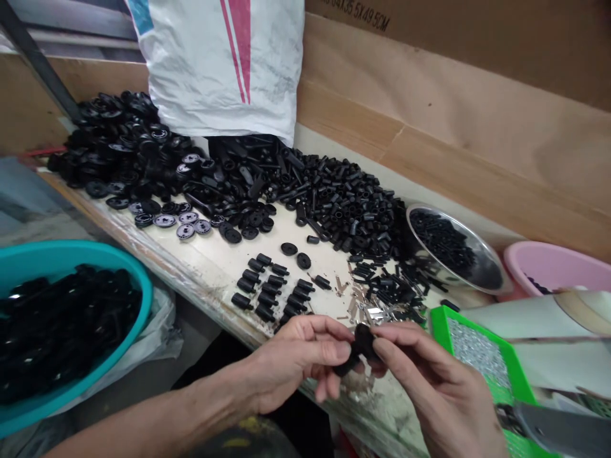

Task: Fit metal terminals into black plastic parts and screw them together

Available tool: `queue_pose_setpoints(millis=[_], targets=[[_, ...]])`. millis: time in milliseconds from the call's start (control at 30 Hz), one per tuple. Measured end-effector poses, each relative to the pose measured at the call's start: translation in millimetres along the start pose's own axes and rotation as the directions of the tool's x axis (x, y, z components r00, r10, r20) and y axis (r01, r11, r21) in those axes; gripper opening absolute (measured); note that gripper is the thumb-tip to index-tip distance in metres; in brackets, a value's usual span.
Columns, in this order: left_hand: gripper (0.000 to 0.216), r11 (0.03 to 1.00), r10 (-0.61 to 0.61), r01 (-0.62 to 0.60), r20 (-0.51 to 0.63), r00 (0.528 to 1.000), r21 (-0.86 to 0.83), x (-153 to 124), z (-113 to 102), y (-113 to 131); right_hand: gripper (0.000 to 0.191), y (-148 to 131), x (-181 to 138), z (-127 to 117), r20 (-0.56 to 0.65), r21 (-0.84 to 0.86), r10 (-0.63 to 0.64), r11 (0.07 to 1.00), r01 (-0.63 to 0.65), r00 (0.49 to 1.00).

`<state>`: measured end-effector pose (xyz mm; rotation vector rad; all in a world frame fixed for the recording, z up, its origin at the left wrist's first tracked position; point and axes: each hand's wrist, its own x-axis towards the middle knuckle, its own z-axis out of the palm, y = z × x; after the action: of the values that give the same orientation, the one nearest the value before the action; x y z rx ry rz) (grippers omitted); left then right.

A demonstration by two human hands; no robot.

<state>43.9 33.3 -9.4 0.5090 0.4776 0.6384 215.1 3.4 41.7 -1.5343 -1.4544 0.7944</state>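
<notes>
- Two hands work close together above the front edge of the workbench (pixel 162 273): the left hand (pixel 286 366) and the right hand (pixel 434 388).
- Both hands hold one black plastic part (pixel 363 340), in the air between them. The left fingers (pixel 324 327) and the right fingers (pixel 405 337) are clamped on it from the two sides, so it is partly hidden.
- Short black plastic pieces (pixel 267 286) lie in tidy rows on the workbench, just beyond the hands. This part of the work looks done, but the rows are still few.
- Much is left loose: a big heap of black plastic wheels (pixel 114 140) and a heap of black plastic tubes (pixel 348 203) — these are far larger than the rows.
- Small silver metal clips (pixel 377 312) lie scattered near the right hand, and a green tray (pixel 442 324) is beside them.
- More black parts fill a steel bowl (pixel 429 219) and a turquoise basin (pixel 95 254).
</notes>
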Motion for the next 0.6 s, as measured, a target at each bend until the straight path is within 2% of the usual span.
queue_pose_setpoints(millis=[133, 333, 467, 600], targets=[[0.025, 0.989, -0.140, 0.140, 0.008, 0.990, -0.046, 2, -4, 5, 0.008, 8, -3, 0, 0.018, 0.042, 0.020, 0.999, -0.020, 1.000], [0.020, 0.981, -0.187, 0.192, 0.108, 0.976, -0.038, 5, 1, 9, 0.009, 23, -5, -1, -0.001, 0.143, 0.025, 0.989, -0.025, 1.000], [0.020, 0.978, -0.210, 0.210, 0.082, 0.974, 0.004, 7, 4, 12, 0.009, 30, -6, -3, -0.005, 0.182, 0.040, 0.983, -0.038, 0.999], [0.018, 0.970, -0.239, 0.238, 0.009, 0.971, 0.055, 8, 5, 13, 0.007, 31, -8, -3, 0.010, 0.163, -0.013, 0.987, 0.012, 1.000]])
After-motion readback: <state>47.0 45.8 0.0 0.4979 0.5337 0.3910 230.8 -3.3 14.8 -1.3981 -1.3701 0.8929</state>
